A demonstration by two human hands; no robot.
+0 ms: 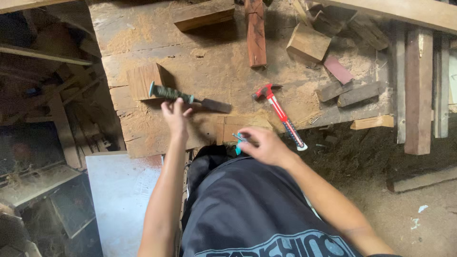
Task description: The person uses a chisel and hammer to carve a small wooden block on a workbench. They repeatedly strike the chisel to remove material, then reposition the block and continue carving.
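A chisel (188, 97) with a dark green ribbed handle and a flat steel blade lies across a worn wooden workbench (209, 62). My left hand (175, 115) reaches up to it, fingertips touching the handle from below, fingers apart. A small square wood block (143, 81) sits under the handle's far end. My right hand (264, 145) is closed on a small teal tool (239, 141) at the bench's near edge, over a small pale wood piece (238, 124). A red-headed hammer (280, 114) with a striped handle lies just right of my hands.
Offcuts litter the bench's back: a reddish bar (256, 33), a pale block (308, 43), a dark block (203, 14), grey scraps (350, 93). Long planks (419, 90) stand at right. A white sheet (121, 190) lies lower left. Sawdust covers the bench.
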